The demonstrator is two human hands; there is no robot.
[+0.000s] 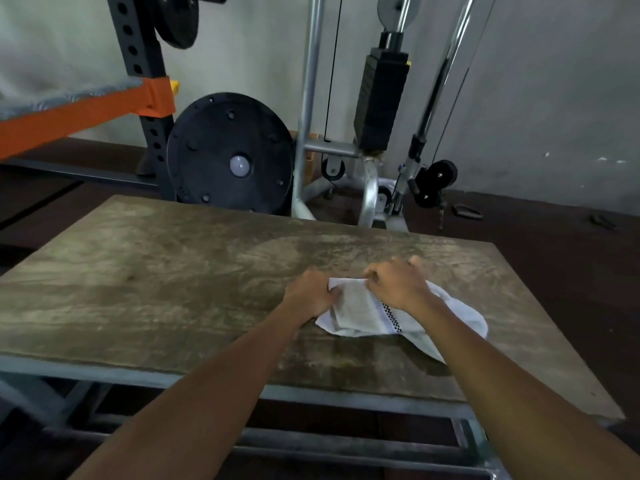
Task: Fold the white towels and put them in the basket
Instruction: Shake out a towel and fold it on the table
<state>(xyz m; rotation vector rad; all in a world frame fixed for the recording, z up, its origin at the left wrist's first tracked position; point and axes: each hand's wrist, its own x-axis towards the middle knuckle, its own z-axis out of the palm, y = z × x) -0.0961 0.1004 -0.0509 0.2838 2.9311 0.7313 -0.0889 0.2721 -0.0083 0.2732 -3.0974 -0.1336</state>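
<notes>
Was in the folding step. Held the towel (363, 315) down on the worktop (173, 271), right under both grips. Pinched its left edge with the left grip (310, 293), with curled fingers. Pinched its far edge with the right grip (398, 285), just beside the left grip. Had most of the cloth bunched and loose behind the right grip, toward the near side. Saw no basket anywhere. Looked only partly folded, so not close to done. Next, likely needed to pull the cloth flat, lay one half over the other, press it down, then find the basket.
</notes>
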